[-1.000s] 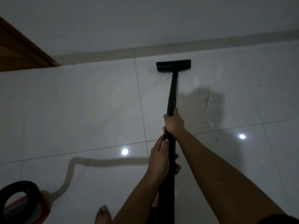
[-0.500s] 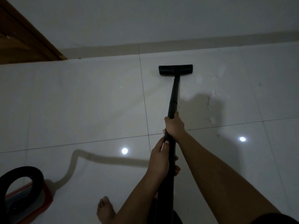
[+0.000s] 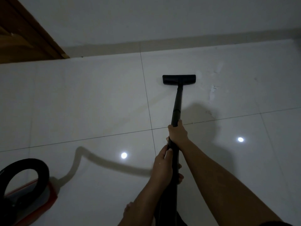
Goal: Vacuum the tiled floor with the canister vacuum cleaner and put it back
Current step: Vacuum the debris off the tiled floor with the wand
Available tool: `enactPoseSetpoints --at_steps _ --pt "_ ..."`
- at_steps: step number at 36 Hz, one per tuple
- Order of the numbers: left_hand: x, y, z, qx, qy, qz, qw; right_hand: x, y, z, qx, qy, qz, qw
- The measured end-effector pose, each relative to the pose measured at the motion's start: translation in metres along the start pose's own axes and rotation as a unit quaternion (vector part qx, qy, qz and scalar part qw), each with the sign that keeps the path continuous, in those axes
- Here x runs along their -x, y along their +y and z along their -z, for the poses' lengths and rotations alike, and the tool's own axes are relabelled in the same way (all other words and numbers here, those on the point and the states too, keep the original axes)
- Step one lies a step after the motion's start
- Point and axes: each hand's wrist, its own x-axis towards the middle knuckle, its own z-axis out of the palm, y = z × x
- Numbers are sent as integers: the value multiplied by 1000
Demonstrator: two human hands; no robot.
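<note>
1. The black tube (image 3: 176, 103) was held in both hands and was sloped away from the person toward the wall (image 3: 162, 18).
2. The right hand (image 3: 177, 133) was seen wrapped round the tube, fingers curled about it, as the forward grip of the two.
3. The left hand (image 3: 162, 163) was closed round the tube just behind the right hand, with its thumb laid up the tube, close to the right hand.
4. The floor head (image 3: 178, 79) was set flat on the tiled floor (image 3: 81, 98), crosswise to the tube, right of a grout line (image 3: 146, 95) and short of the skirting (image 3: 195, 40).
5. White smears (image 3: 213, 92) were noted on the tile just right of the floor head.
6. The canister vacuum (image 3: 29, 204) was found on the floor at the lower left, well apart from the floor head. A red body and a black loop handle (image 3: 42, 180) were seen, partly cut off by the frame edge.
7. A curved grey shadow (image 3: 105, 162) was traced from the canister vacuum toward the left hand. The hose itself could not be made out.
8. Two bright reflections (image 3: 123, 155) were recorded on the glossy tiles, one on either side of the arms.
9. A bare foot (image 3: 130, 211) was seen at the bottom edge, partly hidden by the left forearm.
10. A wooden door frame (image 3: 32, 35) was noted at the upper left.
</note>
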Motion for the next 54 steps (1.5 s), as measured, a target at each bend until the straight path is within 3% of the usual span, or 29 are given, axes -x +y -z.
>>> enactPoseSetpoints --at_steps 21,34,54 --pt "75 -88 38 -29 -12 17 999 83 82 -47 -14 6 -18 1000" --pt "101 -103 32 4 -2 41 999 106 101 -42 -11 -7 -18 1000" --pt "159 -149 93 -123 -24 12 992 179 143 -99 -62 24 -37 997"
